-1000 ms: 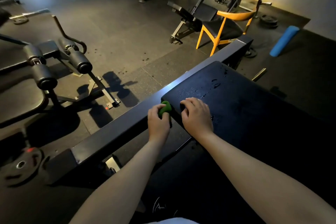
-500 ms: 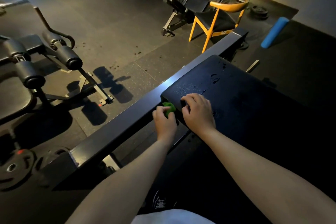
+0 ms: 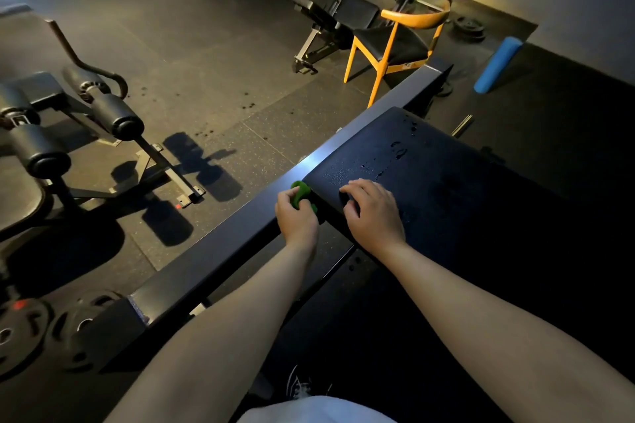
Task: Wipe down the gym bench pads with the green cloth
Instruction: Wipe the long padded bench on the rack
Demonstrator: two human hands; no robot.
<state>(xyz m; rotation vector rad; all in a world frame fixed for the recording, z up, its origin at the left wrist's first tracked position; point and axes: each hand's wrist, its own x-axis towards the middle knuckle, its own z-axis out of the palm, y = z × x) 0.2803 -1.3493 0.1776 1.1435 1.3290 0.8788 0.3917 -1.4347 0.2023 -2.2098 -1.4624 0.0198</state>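
At pad (image 3: 429, 182) edge — green cloth (image 3: 299, 193) in left hand (image 3: 297, 221); right hand (image 3: 374, 216) beside

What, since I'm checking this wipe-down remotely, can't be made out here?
Head view only:
- green cloth: mostly bunched inside the left hand; its size is hidden.
- bench pad: right part lost in shadow; wet or dry there is unclear.
- right hand: fingertips tucked under it, so gripping or resting on the pad cannot be told.
- weight plate: cut off by the left edge.

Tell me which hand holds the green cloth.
The left hand, gripping the green cloth beside the bench pad; the right hand rests on that pad, holding nothing.
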